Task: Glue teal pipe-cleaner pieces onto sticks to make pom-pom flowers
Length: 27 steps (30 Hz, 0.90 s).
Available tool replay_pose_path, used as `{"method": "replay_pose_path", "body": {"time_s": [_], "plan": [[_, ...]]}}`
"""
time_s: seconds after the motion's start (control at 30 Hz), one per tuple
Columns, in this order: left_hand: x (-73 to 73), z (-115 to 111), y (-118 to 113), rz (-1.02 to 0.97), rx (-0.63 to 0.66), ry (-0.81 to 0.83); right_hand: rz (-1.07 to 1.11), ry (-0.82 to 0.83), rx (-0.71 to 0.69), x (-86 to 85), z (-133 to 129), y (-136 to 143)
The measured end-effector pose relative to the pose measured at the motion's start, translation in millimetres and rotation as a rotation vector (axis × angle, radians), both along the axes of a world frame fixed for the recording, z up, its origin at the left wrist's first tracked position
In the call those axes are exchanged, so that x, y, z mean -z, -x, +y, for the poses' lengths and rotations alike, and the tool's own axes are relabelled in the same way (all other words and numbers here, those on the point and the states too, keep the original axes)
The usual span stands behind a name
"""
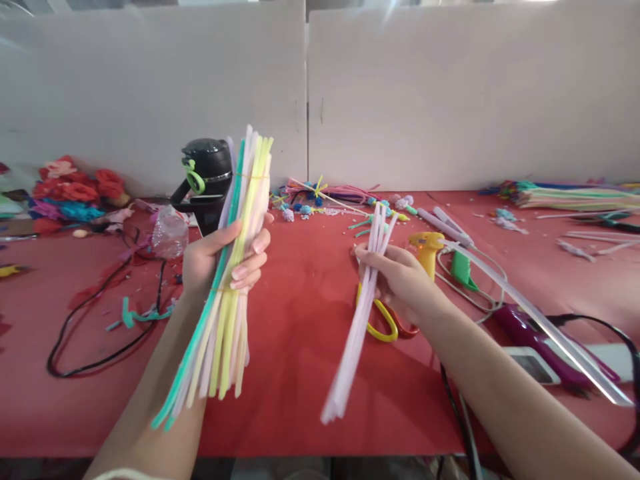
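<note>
My left hand (225,257) is closed round a thick bundle of pipe cleaners (233,333) in green, yellow, white and pale pink, with thin bands round it above and below my fingers. In my right hand (395,273) is a smaller bunch of pale lilac pipe cleaners (353,347), pinched between thumb and fingers and slanting down to the left. Both bunches are held up over the red table (295,380). Behind my right hand lie scissors with yellow handles (383,327), their blades hidden.
A yellow glue gun (427,250) with a long clear glue stick (540,323) lies right, near a purple device (530,333). A black lidded cup (207,167) stands behind my left hand. Black cable (65,333), red paper flowers (75,187) and more pipe cleaners (575,198) lie around.
</note>
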<state>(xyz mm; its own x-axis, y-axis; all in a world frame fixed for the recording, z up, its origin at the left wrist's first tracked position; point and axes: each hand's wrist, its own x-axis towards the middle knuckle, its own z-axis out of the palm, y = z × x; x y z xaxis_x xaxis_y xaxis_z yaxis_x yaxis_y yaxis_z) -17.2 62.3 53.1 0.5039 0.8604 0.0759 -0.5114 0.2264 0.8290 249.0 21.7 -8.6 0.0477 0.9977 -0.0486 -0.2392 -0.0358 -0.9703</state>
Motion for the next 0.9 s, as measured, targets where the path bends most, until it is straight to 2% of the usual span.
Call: {"method": "replay_pose_path", "body": {"time_s": [0.2,0.33,0.4,0.5,0.57,0.7,0.77,0.9], "plan": [[2.8,2,1,-0.001,-0.004,-0.02,-0.164,-0.006,-0.078,3.8,-2,2],[3.6,2,0,0.013,0.023,-0.05,-0.313,-0.017,-0.288,9.4,-4,14],[3.7,1,-2,0.022,0.042,-0.059,-0.344,-0.031,-0.341,14.0,-4,22],[4.3,1,-6,0.039,0.041,-0.05,-0.345,-0.029,-0.313,22.8,-3,32],[5.6,1,-9,0.043,0.036,-0.038,-0.421,-0.059,-0.294,28.0,0,34],[9.8,2,-20,0.034,-0.045,0.043,-0.857,-0.24,-0.043,29.9,3,30],[12.1,3,-25,0.026,-0.101,0.092,-0.956,-0.329,0.04,27.0,2,26],[16.7,3,-30,0.087,-0.175,0.101,-0.946,-0.362,-0.053,22.5,0,23]]}}
